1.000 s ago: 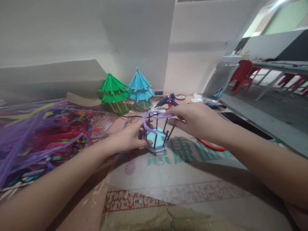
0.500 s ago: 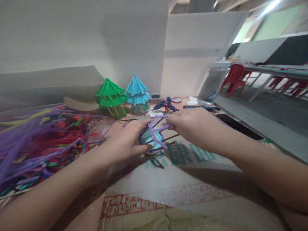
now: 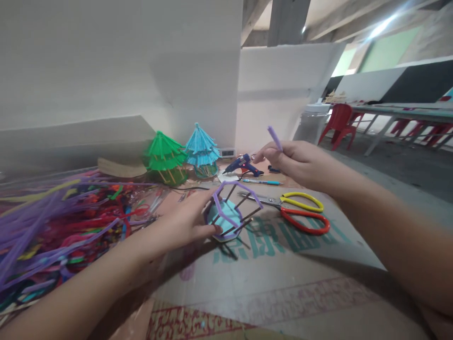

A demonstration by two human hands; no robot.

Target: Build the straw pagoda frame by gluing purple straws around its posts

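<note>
My left hand [image 3: 187, 219] grips the left side of a small frame. It has a light blue base [image 3: 226, 218], dark upright sticks [image 3: 244, 200] and a bent purple pipe cleaner [image 3: 216, 204] around the stick tops. The frame tilts on the cardboard, its sticks leaning right. Up and to the right, my right hand [image 3: 295, 160] is raised with a short purple pipe cleaner piece [image 3: 275, 138] poking up from its closed fingers. Scissors [image 3: 304, 215] with yellow and red handles lie below that hand, blades pointing at the frame.
Behind the frame stand a green roofed model [image 3: 164, 153] and a blue one [image 3: 201, 144]. A blue glue gun [image 3: 244, 164] and a pen [image 3: 262, 182] lie to their right. Colourful pipe cleaners [image 3: 71, 217] heap at left. A water bottle [image 3: 311, 123] stands behind my right hand.
My right hand has left the frame, moving up and right, and now holds up a short purple piece. Scissors and pen have come into sight. My left hand still holds the frame.
</note>
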